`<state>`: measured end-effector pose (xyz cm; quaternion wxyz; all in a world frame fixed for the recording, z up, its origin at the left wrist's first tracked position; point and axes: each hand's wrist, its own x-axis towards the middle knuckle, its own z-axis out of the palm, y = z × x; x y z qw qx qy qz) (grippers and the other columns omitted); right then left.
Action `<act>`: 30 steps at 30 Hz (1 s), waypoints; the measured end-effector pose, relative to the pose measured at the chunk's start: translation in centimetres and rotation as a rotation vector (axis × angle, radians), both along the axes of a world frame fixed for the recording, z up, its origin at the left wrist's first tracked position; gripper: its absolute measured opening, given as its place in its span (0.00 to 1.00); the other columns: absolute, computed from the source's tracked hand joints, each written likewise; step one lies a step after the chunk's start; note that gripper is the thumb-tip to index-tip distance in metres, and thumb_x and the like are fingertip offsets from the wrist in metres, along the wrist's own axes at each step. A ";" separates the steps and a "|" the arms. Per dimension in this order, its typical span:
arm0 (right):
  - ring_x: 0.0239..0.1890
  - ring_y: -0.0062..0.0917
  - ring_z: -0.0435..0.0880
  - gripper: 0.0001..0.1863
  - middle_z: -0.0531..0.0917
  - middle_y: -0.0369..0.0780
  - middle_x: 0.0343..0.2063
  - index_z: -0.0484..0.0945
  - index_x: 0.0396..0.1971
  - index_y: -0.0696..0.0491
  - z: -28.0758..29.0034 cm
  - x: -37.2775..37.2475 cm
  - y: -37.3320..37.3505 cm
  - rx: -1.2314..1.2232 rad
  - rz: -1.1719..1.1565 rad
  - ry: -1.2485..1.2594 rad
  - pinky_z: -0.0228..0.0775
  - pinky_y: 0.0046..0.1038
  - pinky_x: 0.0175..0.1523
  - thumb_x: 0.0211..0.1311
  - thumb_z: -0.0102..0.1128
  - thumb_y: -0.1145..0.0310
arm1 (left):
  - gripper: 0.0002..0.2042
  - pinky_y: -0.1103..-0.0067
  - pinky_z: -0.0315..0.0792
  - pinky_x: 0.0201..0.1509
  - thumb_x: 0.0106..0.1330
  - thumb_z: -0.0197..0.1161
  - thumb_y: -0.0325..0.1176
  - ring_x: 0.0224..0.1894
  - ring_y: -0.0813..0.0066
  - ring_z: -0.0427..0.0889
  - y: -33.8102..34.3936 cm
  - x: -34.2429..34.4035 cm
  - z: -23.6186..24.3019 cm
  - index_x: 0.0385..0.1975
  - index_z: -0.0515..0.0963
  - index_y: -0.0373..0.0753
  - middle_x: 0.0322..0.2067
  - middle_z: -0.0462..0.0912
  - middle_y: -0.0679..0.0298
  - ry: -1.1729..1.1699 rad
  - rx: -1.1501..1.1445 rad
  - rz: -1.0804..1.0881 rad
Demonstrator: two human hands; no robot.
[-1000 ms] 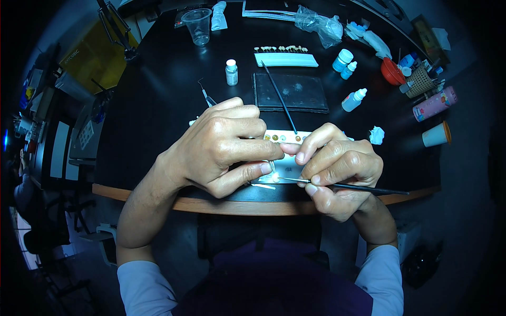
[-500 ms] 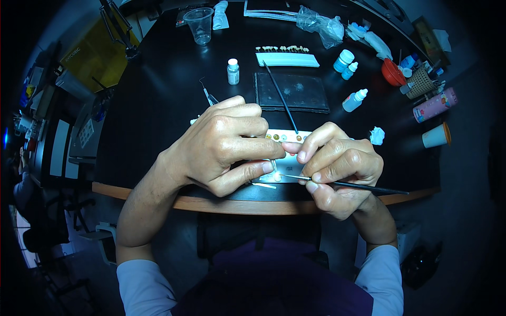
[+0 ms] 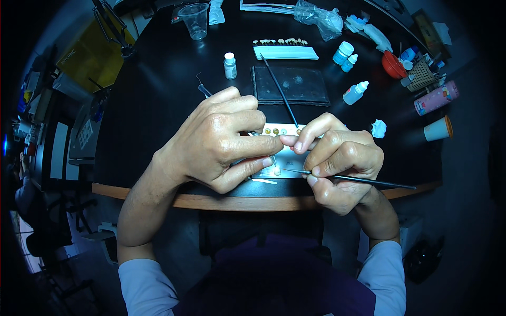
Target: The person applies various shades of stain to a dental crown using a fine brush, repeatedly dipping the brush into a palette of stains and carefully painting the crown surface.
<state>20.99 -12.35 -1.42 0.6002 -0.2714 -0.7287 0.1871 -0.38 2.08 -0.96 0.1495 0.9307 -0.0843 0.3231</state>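
My left hand (image 3: 221, 139) is closed around a slim metal tool (image 3: 273, 160), mostly hidden by the fingers. At its tip sits a small, pale, tooth-like piece (image 3: 277, 171), brightly lit. My right hand (image 3: 345, 158) pinches a thin brush (image 3: 374, 183) with a black handle, its fine tip pointing left, close beside the pale piece. Fingers of both hands meet above the work. Beneath them lies a white palette (image 3: 291, 156) with a row of coloured round spots, partly covered by my hands. A second brush (image 3: 279, 89) rests with one end at the palette.
Beyond my hands lie a dark flat case (image 3: 290, 87) and a white strip holding tooth-shaped samples (image 3: 286, 52). Small bottles stand around, one white-capped (image 3: 230, 67), another blue (image 3: 355, 93). A clear cup (image 3: 195, 23), crumpled tissue (image 3: 378, 128) and paper cup (image 3: 438, 128) stand farther out.
The brush in my right hand has shifted slightly right, its tip drawing a little away from the pale piece. Both hands keep their grips; the whole view has moved slightly.
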 end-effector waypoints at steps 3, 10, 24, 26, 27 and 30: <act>0.33 0.35 0.89 0.07 0.84 0.38 0.19 0.77 0.19 0.55 0.0 -0.1 0.0 -0.006 -0.011 -0.001 0.85 0.35 0.45 0.38 0.61 0.83 | 0.17 0.70 0.55 0.32 0.50 0.72 0.37 0.25 0.72 0.65 0.0 0.1 -0.1 0.40 0.93 0.41 0.21 0.74 0.67 -0.001 -0.003 -0.005; 0.34 0.35 0.89 0.07 0.84 0.39 0.19 0.77 0.18 0.56 -0.1 -0.2 -0.1 -0.011 0.000 0.004 0.87 0.39 0.48 0.37 0.62 0.84 | 0.17 0.70 0.55 0.32 0.49 0.72 0.37 0.25 0.71 0.65 -0.1 0.1 0.0 0.40 0.93 0.40 0.21 0.74 0.67 -0.018 -0.025 -0.020; 0.37 0.37 0.90 0.07 0.85 0.40 0.20 0.78 0.19 0.56 0.2 -0.1 -0.2 -0.024 0.018 -0.017 0.88 0.44 0.54 0.38 0.64 0.84 | 0.16 0.70 0.55 0.32 0.52 0.72 0.37 0.24 0.72 0.66 -0.1 0.3 0.0 0.39 0.93 0.40 0.20 0.74 0.67 -0.052 -0.031 -0.033; 0.37 0.37 0.90 0.07 0.85 0.40 0.20 0.78 0.19 0.56 0.1 -0.2 -0.2 -0.010 0.019 0.002 0.88 0.44 0.54 0.39 0.63 0.84 | 0.13 0.70 0.57 0.32 0.54 0.74 0.37 0.26 0.71 0.68 0.0 0.0 0.4 0.39 0.91 0.42 0.22 0.75 0.68 -0.013 -0.022 -0.028; 0.37 0.37 0.90 0.07 0.85 0.40 0.20 0.78 0.19 0.56 0.1 -0.2 -0.2 -0.010 0.019 0.001 0.88 0.44 0.54 0.39 0.63 0.84 | 0.11 0.71 0.60 0.32 0.56 0.75 0.37 0.28 0.71 0.71 0.0 -0.2 0.5 0.39 0.90 0.44 0.24 0.76 0.69 0.025 -0.014 -0.022; 0.37 0.37 0.90 0.07 0.85 0.40 0.20 0.78 0.19 0.56 0.2 -0.1 -0.2 -0.013 0.019 -0.004 0.88 0.44 0.54 0.39 0.63 0.84 | 0.11 0.71 0.60 0.32 0.56 0.75 0.37 0.28 0.71 0.71 -0.1 -0.1 0.5 0.39 0.90 0.44 0.24 0.76 0.69 0.009 -0.013 -0.023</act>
